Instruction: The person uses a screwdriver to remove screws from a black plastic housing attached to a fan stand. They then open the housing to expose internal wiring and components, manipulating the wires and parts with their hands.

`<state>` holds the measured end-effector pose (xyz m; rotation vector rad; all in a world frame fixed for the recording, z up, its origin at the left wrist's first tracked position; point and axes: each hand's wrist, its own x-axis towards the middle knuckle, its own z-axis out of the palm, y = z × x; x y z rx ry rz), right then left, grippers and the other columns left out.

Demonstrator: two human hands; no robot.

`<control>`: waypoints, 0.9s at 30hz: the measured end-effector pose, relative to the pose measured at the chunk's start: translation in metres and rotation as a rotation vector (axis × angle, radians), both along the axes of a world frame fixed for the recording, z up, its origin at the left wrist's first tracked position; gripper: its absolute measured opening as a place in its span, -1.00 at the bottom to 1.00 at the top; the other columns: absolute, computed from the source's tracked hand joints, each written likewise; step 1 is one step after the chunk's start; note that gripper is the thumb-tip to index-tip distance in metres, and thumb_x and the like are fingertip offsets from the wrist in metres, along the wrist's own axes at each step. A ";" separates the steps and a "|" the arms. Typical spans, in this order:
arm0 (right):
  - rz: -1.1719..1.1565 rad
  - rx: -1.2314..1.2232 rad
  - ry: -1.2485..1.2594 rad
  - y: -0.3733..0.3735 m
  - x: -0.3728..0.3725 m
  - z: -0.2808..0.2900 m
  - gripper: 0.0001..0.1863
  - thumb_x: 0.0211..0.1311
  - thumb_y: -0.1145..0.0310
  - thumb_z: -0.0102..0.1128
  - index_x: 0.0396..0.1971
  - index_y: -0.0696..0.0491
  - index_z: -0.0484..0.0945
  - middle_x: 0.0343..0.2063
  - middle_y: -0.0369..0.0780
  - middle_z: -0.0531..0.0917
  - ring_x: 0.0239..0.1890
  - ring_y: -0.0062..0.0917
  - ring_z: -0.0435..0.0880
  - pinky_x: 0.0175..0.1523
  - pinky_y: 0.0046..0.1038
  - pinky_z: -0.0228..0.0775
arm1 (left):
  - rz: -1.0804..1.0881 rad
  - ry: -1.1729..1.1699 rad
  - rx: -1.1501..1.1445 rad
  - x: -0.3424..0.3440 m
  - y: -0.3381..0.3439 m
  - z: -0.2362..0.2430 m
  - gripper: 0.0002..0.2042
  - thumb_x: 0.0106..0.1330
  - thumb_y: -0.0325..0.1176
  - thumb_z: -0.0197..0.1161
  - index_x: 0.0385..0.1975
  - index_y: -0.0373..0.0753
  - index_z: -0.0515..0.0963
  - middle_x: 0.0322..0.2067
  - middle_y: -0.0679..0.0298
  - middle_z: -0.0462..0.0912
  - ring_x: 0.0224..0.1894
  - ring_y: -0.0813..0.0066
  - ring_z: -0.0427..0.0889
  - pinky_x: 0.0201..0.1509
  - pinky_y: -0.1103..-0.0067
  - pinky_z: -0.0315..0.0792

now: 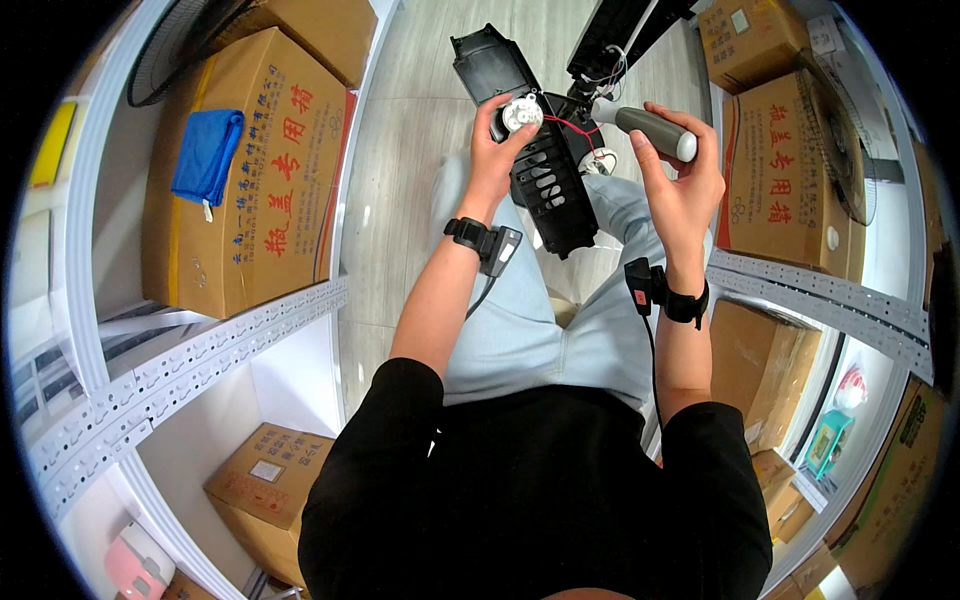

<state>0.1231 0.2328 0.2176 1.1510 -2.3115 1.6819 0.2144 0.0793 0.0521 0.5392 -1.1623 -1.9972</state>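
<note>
My left hand (492, 160) is closed around a small white round motor-like part (522, 114), thumb on one side and fingers on the other. Red wires (572, 124) run from near it toward the right. In my right hand (682, 190) is a grey-green cylindrical tool (652, 131) with pale ends, its far end pointing left toward the wires. Below and between the hands, a long black slotted plastic housing (556, 205) lies by my knees, with a wider black panel (492, 64) beyond it. A white round piece (598, 160) sits beside the housing, partly hidden.
Shelves with cardboard boxes (250, 170) flank me on the left, with a folded blue cloth (207, 157) on one. More boxes (790, 170) and a wire fan guard (845, 150) stand on the right. A black stand (612, 40) with loose wires rises ahead.
</note>
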 end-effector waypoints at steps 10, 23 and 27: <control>0.002 -0.041 -0.006 -0.001 0.002 -0.002 -0.65 0.08 0.48 0.38 -0.13 0.15 0.49 -0.18 -0.16 0.69 -0.18 -0.48 0.71 -0.10 -0.50 0.59 | 0.090 -0.055 -0.144 -0.004 -0.002 -0.011 -0.42 0.04 -0.57 0.43 0.06 -0.15 0.32 -0.07 0.29 0.46 -0.03 0.51 0.50 0.10 0.54 0.41; 0.035 -0.018 -0.012 -0.006 0.006 -0.004 -0.66 0.09 0.44 0.39 -0.14 0.13 0.50 -0.16 -0.18 0.69 -0.17 -0.50 0.70 -0.10 -0.50 0.57 | 0.089 -0.061 -0.189 -0.004 0.001 -0.005 -0.44 0.02 -0.58 0.43 0.03 -0.16 0.32 -0.07 0.29 0.44 -0.03 0.51 0.48 0.08 0.56 0.40; 0.034 0.005 0.003 -0.008 0.008 -0.001 -0.65 0.09 0.43 0.39 -0.13 0.12 0.50 -0.18 -0.18 0.69 -0.17 -0.48 0.71 -0.09 -0.48 0.57 | 0.091 -0.086 -0.209 -0.004 0.001 -0.008 -0.44 0.01 -0.58 0.44 0.02 -0.16 0.33 -0.07 0.29 0.44 -0.03 0.51 0.47 0.08 0.57 0.39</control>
